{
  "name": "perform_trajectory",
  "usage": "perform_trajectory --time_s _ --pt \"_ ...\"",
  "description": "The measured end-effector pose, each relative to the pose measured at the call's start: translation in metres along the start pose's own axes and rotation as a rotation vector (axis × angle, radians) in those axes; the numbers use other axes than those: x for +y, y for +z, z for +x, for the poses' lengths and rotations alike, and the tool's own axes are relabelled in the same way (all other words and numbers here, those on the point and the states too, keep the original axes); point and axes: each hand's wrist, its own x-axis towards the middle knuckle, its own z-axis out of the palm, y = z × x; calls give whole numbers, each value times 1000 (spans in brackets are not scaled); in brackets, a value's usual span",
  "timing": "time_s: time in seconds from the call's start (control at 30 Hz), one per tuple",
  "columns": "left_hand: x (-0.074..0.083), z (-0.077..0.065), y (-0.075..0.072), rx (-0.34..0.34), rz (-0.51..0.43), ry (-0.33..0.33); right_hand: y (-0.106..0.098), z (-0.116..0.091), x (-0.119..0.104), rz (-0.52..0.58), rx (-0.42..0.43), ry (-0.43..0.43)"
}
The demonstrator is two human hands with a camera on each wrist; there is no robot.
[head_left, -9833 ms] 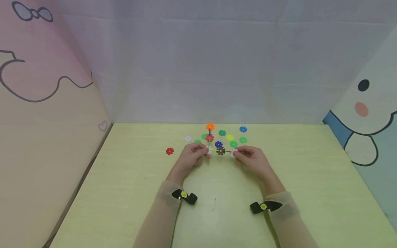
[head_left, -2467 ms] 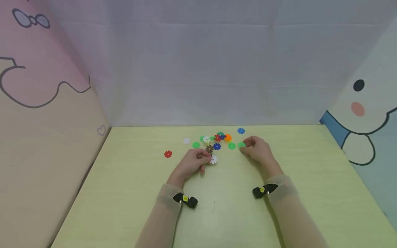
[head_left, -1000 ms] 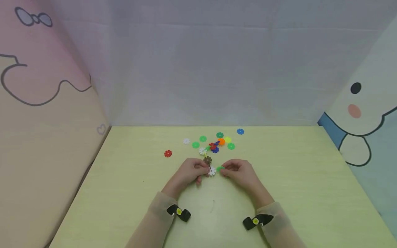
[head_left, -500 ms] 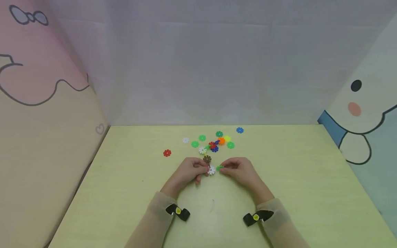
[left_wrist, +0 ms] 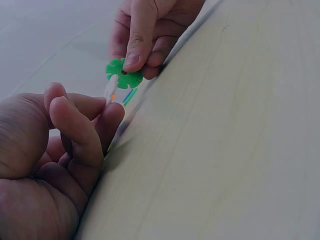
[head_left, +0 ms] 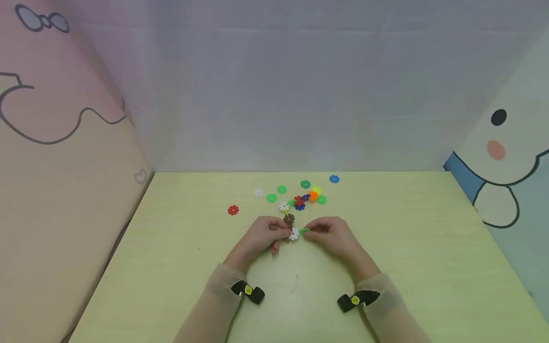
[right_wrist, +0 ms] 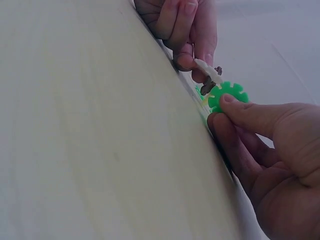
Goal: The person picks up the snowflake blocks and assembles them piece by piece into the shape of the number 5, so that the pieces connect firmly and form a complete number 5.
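Note:
My left hand (head_left: 265, 237) pinches a white snowflake disc (head_left: 294, 234) at its left edge. Between the thumb and finger of my right hand (head_left: 332, 235) is a green snowflake disc (right_wrist: 216, 104). Its slotted rim meets the edge of the white disc, the two standing crosswise in the wrist views. Beyond the white disc a chain of linked discs runs back: a brown disc (head_left: 289, 218), a yellow one edge-on, another white disc (head_left: 284, 206), a green one, a red disc (head_left: 299, 200), a blue one and an orange disc (head_left: 313, 196).
Several loose discs lie around the chain on the pale table (head_left: 171, 267): a red disc (head_left: 233, 210) at the left, a white disc (head_left: 259, 192), a green disc (head_left: 271, 197), and a blue disc (head_left: 334, 179) near the back wall (head_left: 274, 95).
Earlier my right hand let go of the chain's white end disc and picked the green disc off the table's right. It brought it over; in the last half second green and white have met.

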Motion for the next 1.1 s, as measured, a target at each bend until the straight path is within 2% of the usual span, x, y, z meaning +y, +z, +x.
perform_trajectory --time_s 0.33,0.57,0.77,1.1 --pt "2 2 0 -6 11 -22 -2 -1 -1 4 -24 -10" --pt "0 4 -2 -28 3 -1 4 -2 -5 -21 -11 -23" --pt "1 3 -4 -49 25 -8 8 -3 -7 -35 -3 -40" --pt "2 -1 -1 -28 35 -8 15 -3 -9 -21 6 -48"
